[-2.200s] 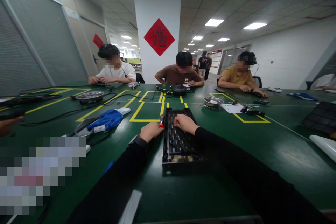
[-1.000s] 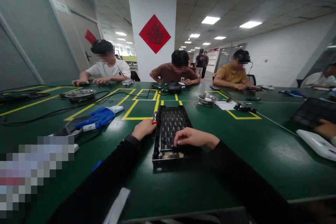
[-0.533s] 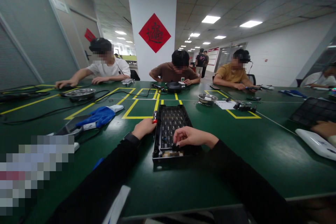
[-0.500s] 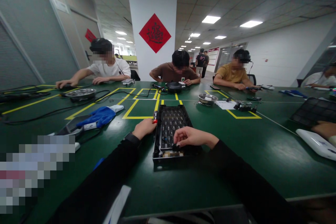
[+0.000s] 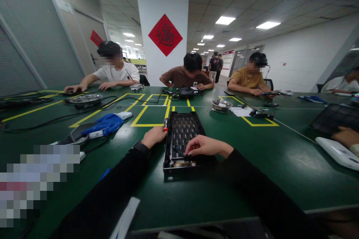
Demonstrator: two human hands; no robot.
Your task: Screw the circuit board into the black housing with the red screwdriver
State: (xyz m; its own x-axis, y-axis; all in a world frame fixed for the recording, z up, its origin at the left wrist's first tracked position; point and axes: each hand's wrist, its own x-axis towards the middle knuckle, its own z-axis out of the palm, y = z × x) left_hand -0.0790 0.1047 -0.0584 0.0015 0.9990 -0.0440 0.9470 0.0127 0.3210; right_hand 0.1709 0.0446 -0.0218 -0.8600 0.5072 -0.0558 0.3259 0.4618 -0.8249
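On the green table before me lies a black open tray-like case [image 5: 203, 129], its inside filled with rows of small pale metal pieces. At its near end is a gold-brown strip [image 5: 184, 164]. My left hand [image 5: 153, 137] is closed at the case's left edge, around what looks like a screwdriver [image 5: 165, 124] with a red and clear handle; its lower part is hidden. My right hand [image 5: 203, 145] reaches over the near right part of the case. Its thumb and fingers pinch together low inside, on something small and dark that I cannot make out.
Left lies a blue glove [image 5: 105, 125] beside black cables. Metal bowls stand further back, one left [image 5: 86, 99], one right [image 5: 221, 105], near a paper [image 5: 240, 111] and small black parts [image 5: 262, 114]. A white device [image 5: 338, 153] sits right. Several people work around the table.
My hands and the case stay almost exactly where they were; the right fingertips shift very slightly. Across the table, the hand of the person on the left has moved a little to the right.
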